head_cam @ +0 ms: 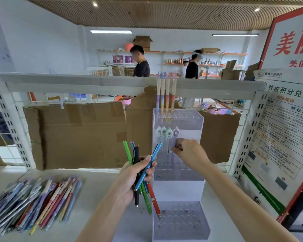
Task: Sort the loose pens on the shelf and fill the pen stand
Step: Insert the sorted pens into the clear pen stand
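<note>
A clear tiered pen stand [180, 173] stands on the white shelf [101, 191]. Its top tier holds several pastel pens [165, 95]; the middle tier holds several pens with oval charm caps [164, 132]. My right hand [191, 152] pinches the purple charm pen [176, 135] at the right of that row, over the middle tier's holes. My left hand [138, 173] grips a bundle of pens [142, 173]: green, black, blue and red ones. A pile of loose pens [33, 201] lies at the shelf's left. The bottom tier's holes hold no pens.
Brown cardboard sheets [77, 135] cover the wire back of the shelf. A printed poster [283, 133] leans at the right. Beyond the shelf two persons [166, 65] stand by far shelving with boxes and bottles.
</note>
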`<state>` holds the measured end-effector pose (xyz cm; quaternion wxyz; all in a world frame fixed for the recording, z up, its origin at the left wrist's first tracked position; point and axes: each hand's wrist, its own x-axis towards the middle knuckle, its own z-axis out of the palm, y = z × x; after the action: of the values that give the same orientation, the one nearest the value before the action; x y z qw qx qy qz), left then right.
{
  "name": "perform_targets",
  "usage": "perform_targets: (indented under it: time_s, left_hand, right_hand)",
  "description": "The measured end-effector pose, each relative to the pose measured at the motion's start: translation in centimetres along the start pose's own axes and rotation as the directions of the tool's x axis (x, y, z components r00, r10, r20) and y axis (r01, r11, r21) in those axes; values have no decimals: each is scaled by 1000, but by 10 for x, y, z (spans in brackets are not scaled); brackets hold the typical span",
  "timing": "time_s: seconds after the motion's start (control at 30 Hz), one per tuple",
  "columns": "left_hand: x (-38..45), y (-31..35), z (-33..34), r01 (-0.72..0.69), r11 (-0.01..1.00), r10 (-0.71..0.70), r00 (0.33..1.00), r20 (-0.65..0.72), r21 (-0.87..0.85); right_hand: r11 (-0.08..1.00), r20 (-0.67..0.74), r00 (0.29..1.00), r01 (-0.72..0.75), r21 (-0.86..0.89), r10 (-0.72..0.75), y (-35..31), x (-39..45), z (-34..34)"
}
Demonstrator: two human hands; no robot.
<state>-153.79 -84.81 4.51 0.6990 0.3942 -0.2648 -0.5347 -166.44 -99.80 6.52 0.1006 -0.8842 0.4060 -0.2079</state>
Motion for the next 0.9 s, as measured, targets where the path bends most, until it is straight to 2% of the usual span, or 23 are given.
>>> perform_targets:
  time_s: [0.23,0.53,0.6,0.73,0.9]
  left_hand:
    - [0,0,-2,-1,1000,1,1000,6,-1]
    - [0,-4,-3,-4,1000,4,1000,11,-1]
    - [-1,-6,-5,-6,1000,6,1000,2,-3]
    - [-3,-15,-5,4,1000,-4,1000,-3,19]
    - [-15,-34,-9,66,995,-65,998,-14,77]
  right_hand:
    - [1000,27,1000,6,-4,-6,3,0,1]
    - [998,-41,998,-49,25,50,5,-9,-3]
    - [991,-34,999,-35,130,40,-1,-19,-5]
    - [907,102,995,-53,417,11,-30,-45,-2]
    - [831,81,996,-21,555,-29,-41,-63,16]
